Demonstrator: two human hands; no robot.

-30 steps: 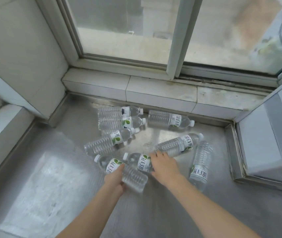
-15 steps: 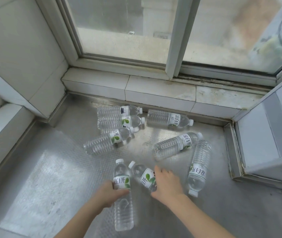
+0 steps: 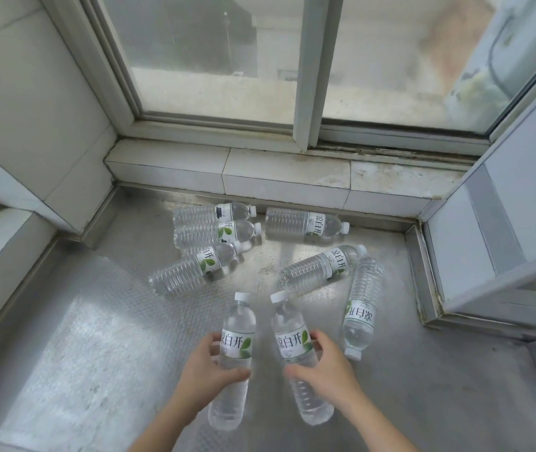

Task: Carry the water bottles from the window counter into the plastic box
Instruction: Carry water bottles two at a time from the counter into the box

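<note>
The left hand [image 3: 206, 370] grasps one water bottle [image 3: 232, 360] around its middle, cap pointing far; the right hand [image 3: 327, 370] grasps a second bottle [image 3: 292, 340] the same way. Fingers cover part of each label, and both forearms are cut off at the near edge. Six more bottles [image 3: 312, 267] lie on their sides on the steel worktop [image 3: 97, 353], farther off toward the window sill [image 3: 260, 164]. Their clear bodies blur against the metal.

I see a steel counter [image 3: 103, 337] with an embossed surface under the window. Six water bottles lie on it: three [image 3: 209, 234] close together at the back left, one [image 3: 304, 222] by the sill, two [image 3: 341, 275] at the right.
</note>
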